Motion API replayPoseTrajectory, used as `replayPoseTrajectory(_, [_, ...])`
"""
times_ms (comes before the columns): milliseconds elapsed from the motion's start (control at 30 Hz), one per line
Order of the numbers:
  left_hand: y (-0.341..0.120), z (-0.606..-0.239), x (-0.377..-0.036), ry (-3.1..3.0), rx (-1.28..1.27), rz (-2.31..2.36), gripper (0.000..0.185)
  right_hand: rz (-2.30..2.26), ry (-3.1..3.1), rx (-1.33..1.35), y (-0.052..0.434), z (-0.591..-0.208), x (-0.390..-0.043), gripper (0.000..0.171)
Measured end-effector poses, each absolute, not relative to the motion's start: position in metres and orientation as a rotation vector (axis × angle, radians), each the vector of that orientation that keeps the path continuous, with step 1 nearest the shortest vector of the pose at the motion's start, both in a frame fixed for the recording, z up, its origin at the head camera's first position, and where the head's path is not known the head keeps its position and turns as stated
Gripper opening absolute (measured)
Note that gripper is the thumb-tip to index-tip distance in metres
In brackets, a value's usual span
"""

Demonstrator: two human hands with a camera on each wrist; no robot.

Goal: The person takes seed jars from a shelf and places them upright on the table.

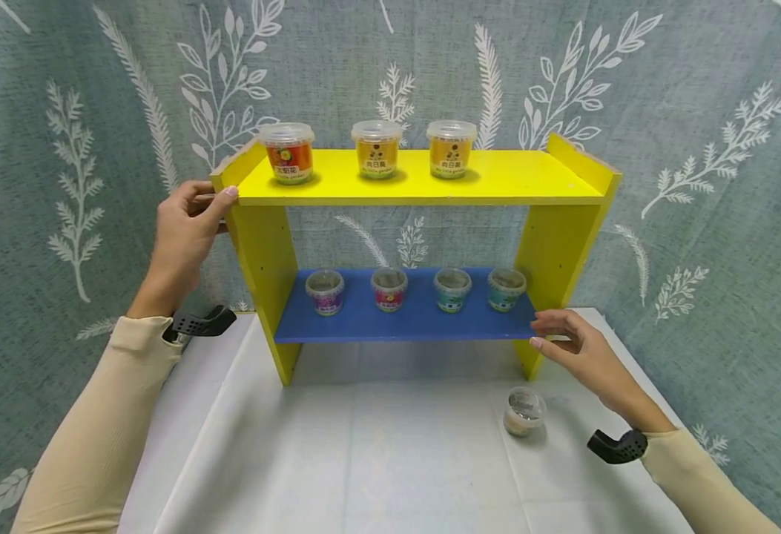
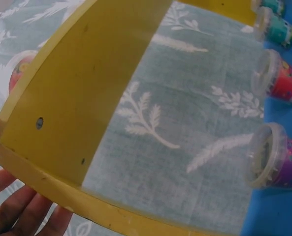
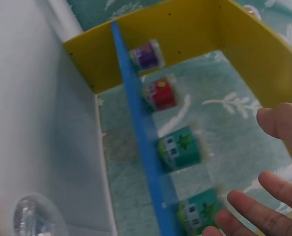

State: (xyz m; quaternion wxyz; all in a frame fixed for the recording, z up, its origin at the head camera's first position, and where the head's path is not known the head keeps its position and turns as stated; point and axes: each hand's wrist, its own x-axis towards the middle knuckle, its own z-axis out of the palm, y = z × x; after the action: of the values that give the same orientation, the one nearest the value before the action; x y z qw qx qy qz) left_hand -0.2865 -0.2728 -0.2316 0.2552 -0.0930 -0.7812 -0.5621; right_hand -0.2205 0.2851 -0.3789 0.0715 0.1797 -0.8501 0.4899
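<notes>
A yellow shelf unit [image 1: 390,200] with a blue lower shelf [image 1: 403,328] stands on the white table. My left hand [image 1: 186,230] grips its upper left corner, thumb at the front edge and fingers around the outer side. At the right end of the blue shelf is my right hand [image 1: 584,360], fingers loosely bent and holding nothing. Near it on the blue shelf sit two teal-labelled cups [image 3: 180,149], then a red-labelled cup [image 1: 389,291] and a purple-labelled cup [image 2: 286,160]. Up on the yellow board are a red-orange lidded cup [image 1: 290,159] and two yellow lidded cups [image 1: 377,156].
A clear cup [image 1: 522,415] with pale contents stands on the white tabletop [image 1: 363,460], in front of the unit's right leg. Behind the unit hangs a grey-green curtain [image 1: 337,67] with white leaf patterns. Raised yellow ends [image 1: 587,167] edge the top board.
</notes>
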Motion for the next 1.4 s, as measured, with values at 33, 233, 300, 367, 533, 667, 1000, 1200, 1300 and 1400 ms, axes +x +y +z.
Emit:
replayPoseTrajectory(33, [-0.272,-0.232,-0.287,-2.129,-0.247,-1.511,0.047,1.478,-2.549,0.538,0.284,-0.376,-0.22,0.042])
replayPoseTrajectory(233, [-0.271,-0.234,-0.289,-2.131,-0.25,-1.514,0.048,1.479,-2.508,0.577,0.282,-0.359,-0.22,0.042])
replayPoseTrajectory(300, [-0.272,-0.235,-0.289,-2.123,-0.252,-1.529,0.047,1.474,-2.49,0.606,0.281,-0.353,-0.221,0.042])
replayPoseTrajectory(367, [-0.273,-0.235,-0.289,-2.119,-0.254,-1.535,0.046,1.469,-2.471,0.638,0.279,-0.346,-0.223,0.041])
replayPoseTrajectory(533, [-0.274,-0.235,-0.289,-2.116,-0.255,-1.537,0.045,1.472,-2.426,0.683,0.273,-0.333,-0.227,0.042])
replayPoseTrajectory(667, [-0.274,-0.234,-0.289,-2.112,-0.255,-1.55,0.045,1.467,-2.413,0.689,0.268,-0.323,-0.226,0.043])
replayPoseTrajectory(1000, [-0.275,-0.234,-0.289,-2.108,-0.251,-1.555,0.044,1.471,-2.366,0.739,0.254,-0.298,-0.227,0.042])
replayPoseTrajectory(1200, [-0.275,-0.233,-0.289,-2.098,-0.258,-1.571,0.042,1.455,-2.33,0.758,0.247,-0.283,-0.227,0.043])
replayPoseTrajectory(1300, [-0.275,-0.232,-0.289,-2.104,-0.258,-1.561,0.042,1.452,-2.312,0.761,0.244,-0.276,-0.227,0.044])
replayPoseTrajectory(1400, [-0.275,-0.232,-0.288,-2.12,-0.248,-1.531,0.043,1.441,-2.29,0.766,0.242,-0.269,-0.227,0.045])
